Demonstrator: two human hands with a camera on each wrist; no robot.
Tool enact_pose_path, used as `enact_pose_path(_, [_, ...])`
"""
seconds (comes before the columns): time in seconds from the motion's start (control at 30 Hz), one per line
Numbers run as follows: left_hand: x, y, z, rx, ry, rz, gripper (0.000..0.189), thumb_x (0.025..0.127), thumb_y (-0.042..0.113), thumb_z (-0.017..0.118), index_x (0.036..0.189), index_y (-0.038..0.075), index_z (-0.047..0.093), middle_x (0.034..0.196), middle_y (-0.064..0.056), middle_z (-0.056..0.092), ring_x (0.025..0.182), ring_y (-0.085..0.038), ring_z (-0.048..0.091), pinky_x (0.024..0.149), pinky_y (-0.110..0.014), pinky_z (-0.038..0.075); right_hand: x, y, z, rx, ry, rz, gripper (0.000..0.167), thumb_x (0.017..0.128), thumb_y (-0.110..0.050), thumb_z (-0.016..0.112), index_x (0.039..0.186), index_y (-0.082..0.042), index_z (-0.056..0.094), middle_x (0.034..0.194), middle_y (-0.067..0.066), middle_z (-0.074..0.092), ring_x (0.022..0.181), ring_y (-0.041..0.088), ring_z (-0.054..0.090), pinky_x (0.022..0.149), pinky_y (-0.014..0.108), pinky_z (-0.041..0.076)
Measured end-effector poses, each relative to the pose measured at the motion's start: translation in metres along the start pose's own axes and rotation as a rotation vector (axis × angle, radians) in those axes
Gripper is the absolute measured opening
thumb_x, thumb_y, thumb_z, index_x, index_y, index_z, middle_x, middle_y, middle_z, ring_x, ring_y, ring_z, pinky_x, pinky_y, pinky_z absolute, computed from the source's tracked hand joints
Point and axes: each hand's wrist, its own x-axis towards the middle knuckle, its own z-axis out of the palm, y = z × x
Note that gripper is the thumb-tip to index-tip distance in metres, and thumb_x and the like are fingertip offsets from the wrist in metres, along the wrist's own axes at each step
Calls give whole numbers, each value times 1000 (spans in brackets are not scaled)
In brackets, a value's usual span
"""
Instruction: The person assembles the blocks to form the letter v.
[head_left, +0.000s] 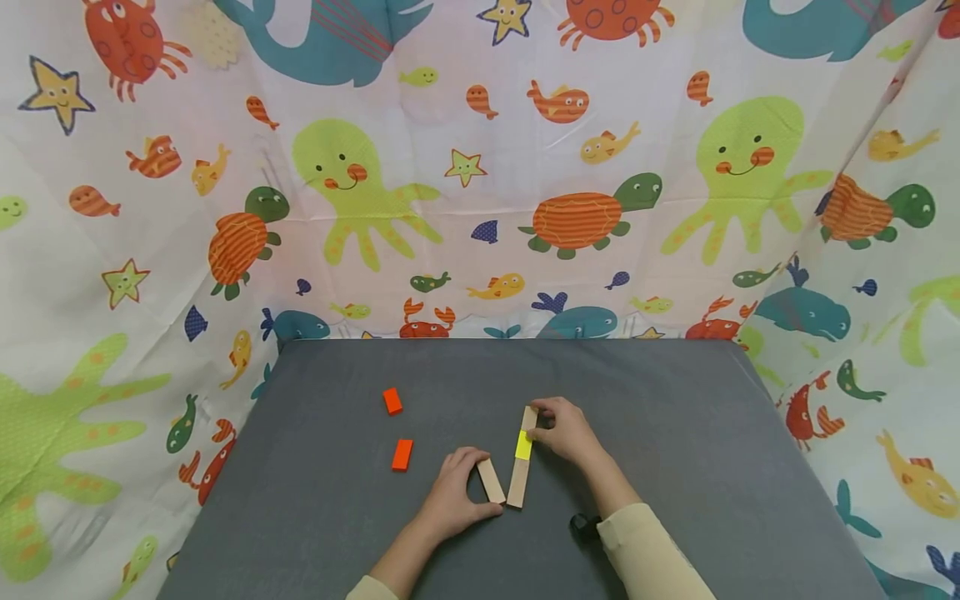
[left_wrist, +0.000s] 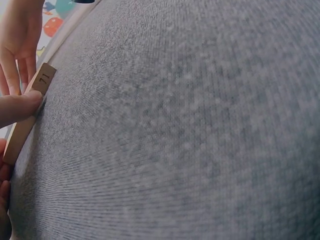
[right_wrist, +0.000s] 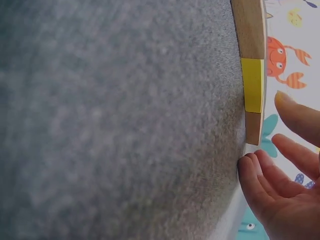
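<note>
My left hand (head_left: 450,493) holds a plain wooden block (head_left: 491,482) by its two ends, thumb at the near end and fingers at the far end. In the left wrist view this block (left_wrist: 44,80) bears the number 71. Just right of it, a row runs away from me: a near wooden block (head_left: 517,483), a yellow block (head_left: 523,445) and a far wooden block (head_left: 529,417). My right hand (head_left: 567,429) is at the far end of the row. In the right wrist view its fingers (right_wrist: 257,182) are spread beside the far block (right_wrist: 253,127).
Two orange blocks (head_left: 393,401) (head_left: 402,455) lie on the left part of the grey cloth-covered table (head_left: 637,400). A black device (head_left: 583,528) sits at my right wrist. Behind the table hangs a curtain (head_left: 450,125) printed with sea animals.
</note>
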Motion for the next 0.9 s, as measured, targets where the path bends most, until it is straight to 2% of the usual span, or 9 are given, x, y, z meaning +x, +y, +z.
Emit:
enact_pose_path(0.27, [1, 1, -1, -1, -11, -5, 82, 69, 47, 91, 138, 19, 56, 140, 1, 50, 130, -25, 45, 105, -52, 45, -7, 4, -1, 23, -17, -22, 64, 79, -19, 87, 137, -11, 62, 141, 11, 57, 124, 34, 59, 98, 48, 53])
enact_pose_path(0.53, [0, 1, -1, 11, -13, 1, 84, 69, 47, 91, 140, 19, 55, 139, 0, 50, 128, -24, 46, 104, -51, 46, -11, 8, 2, 5, -24, -36, 72, 78, -22, 89, 142, -10, 57, 146, 14, 54, 126, 36, 58, 98, 50, 53])
enact_pose_path(0.9, [2, -2, -3, -10, -36, 14, 95, 71, 56, 87, 148, 17, 48, 142, -1, 48, 131, -24, 45, 106, -51, 45, -12, 10, 7, -43, -16, -59, 70, 77, -25, 89, 138, -6, 60, 144, 15, 57, 132, 36, 53, 107, 53, 45])
